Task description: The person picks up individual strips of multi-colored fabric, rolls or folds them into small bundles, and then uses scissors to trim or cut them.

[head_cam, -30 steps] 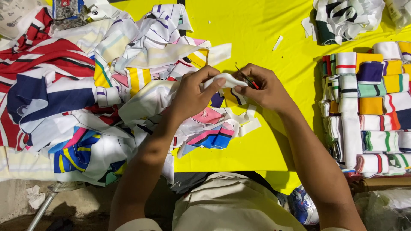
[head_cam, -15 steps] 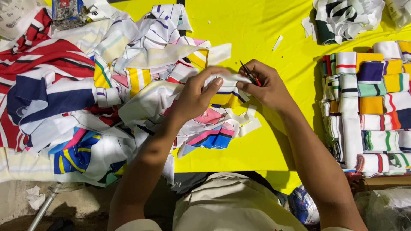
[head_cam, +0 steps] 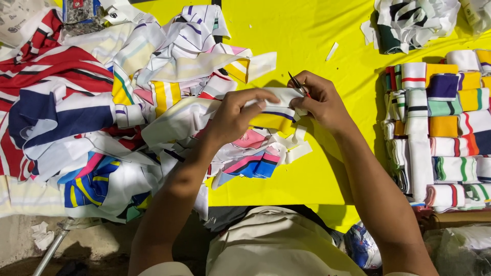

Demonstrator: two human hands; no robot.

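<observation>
The left hand [head_cam: 232,115] is pinching a white strip [head_cam: 276,105] taut; the right hand [head_cam: 319,99] is gripping snips [head_cam: 296,83], best cutting slowly near the desk [head_cam: 307,30] middle.

Red-and-grey printed packet [head_cam: 79,13] and white printed paper [head_cam: 18,23], top-left corner

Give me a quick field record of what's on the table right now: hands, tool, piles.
left hand: pinches a white fabric strip with a dark stripe and yellow part
right hand: grips the strip's other end and small snips, blades pointing up and away
table: bright yellow
loose pile: striped fabric pieces, on the left
sorted stacks: folded striped bands in rows, on the right
scrap heap: white and dark green, top right
</observation>
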